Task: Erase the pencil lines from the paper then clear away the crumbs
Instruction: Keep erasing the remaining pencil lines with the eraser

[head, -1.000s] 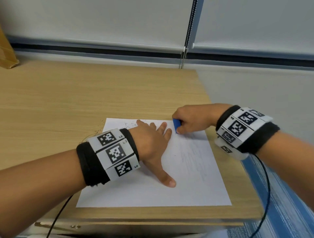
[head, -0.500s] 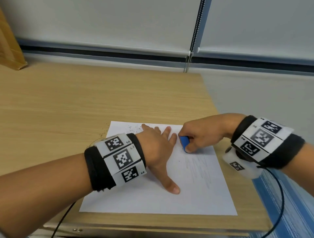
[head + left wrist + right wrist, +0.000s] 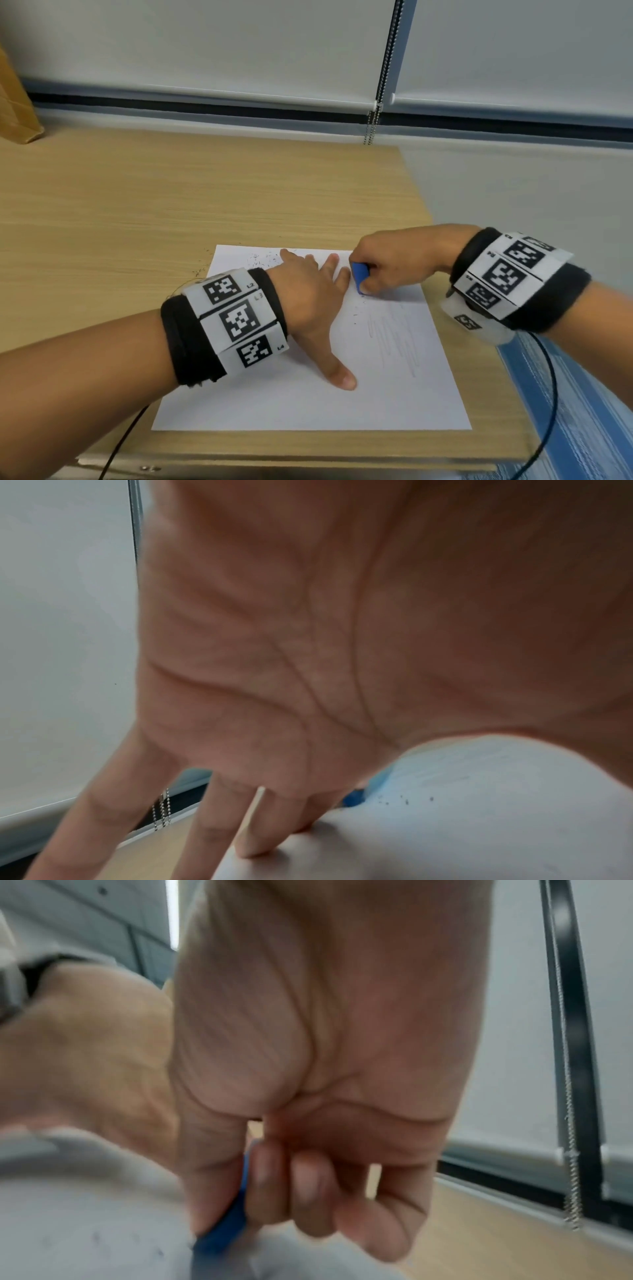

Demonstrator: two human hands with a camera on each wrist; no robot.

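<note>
A white sheet of paper (image 3: 308, 404) lies near the front right corner of the wooden desk (image 3: 137, 205). Faint pencil lines (image 3: 394, 339) cross its right half. My left hand (image 3: 318, 294) lies flat on the sheet with fingers spread, thumb pointing toward me. My right hand (image 3: 387, 263) pinches a blue eraser (image 3: 359, 275) between thumb and fingers, its tip on the paper near the far right corner. The eraser (image 3: 226, 1229) is blurred in the right wrist view. Dark crumbs (image 3: 358, 310) lie just below it, and more crumbs (image 3: 263, 260) dot the far left corner.
A brown cardboard piece (image 3: 17, 109) leans at the far left of the desk. A bead chain (image 3: 371, 123) hangs from the window blinds behind. Black cables (image 3: 548, 394) trail from both wrists. The desk's right edge runs close to the paper.
The right hand has rubbed the eraser toward me and back along the paper's far right part. New crumbs lie below it. The left hand stays pressed on the sheet.
</note>
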